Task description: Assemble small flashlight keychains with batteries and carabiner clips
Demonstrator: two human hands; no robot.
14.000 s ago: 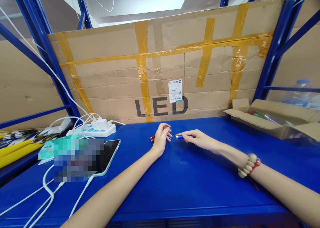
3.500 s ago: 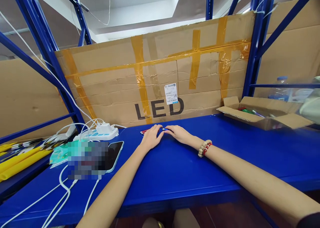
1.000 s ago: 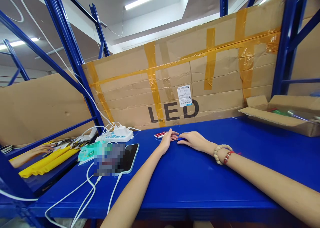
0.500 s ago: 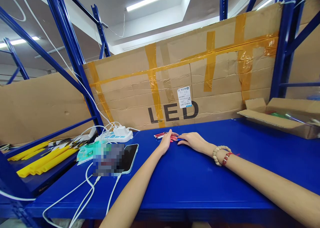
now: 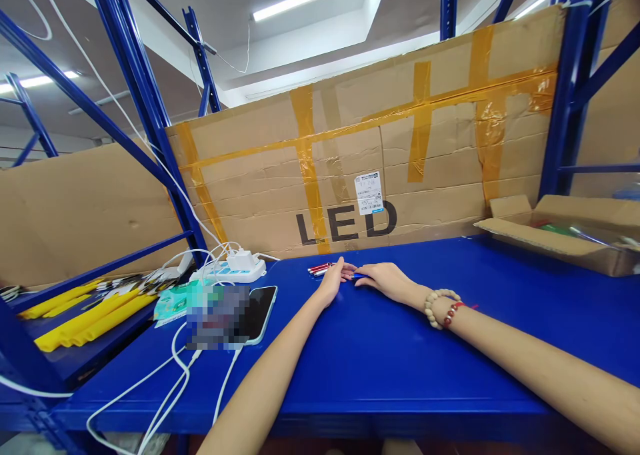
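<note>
My left hand [image 5: 332,284] rests on the blue shelf top [image 5: 380,368], fingers stretched to the right and apart from the thumb. Several slim pens [image 5: 320,269], red and silver-white, lie just behind it. Their left ends stick out past the hand, which hides the rest. My right hand [image 5: 387,282] wears beaded bracelets on the wrist. Its thumb and fingers pinch a small blue pen [image 5: 358,276], pointing left at the left fingertips. Whether the left fingers touch this pen is too small to tell.
At left lie a phone [image 5: 262,314], a blurred-out item, a green packet [image 5: 170,303] and a power strip [image 5: 255,270] with white cables. Yellow tubes [image 5: 100,318] lie farther left. A large taped cardboard sheet [image 5: 260,195] stands behind. An open carton [image 5: 575,245] sits at right.
Both hands stay nearly in place. Less red shows at the left fingertips, and slightly more of the blue pen is visible at the right fingertips.
</note>
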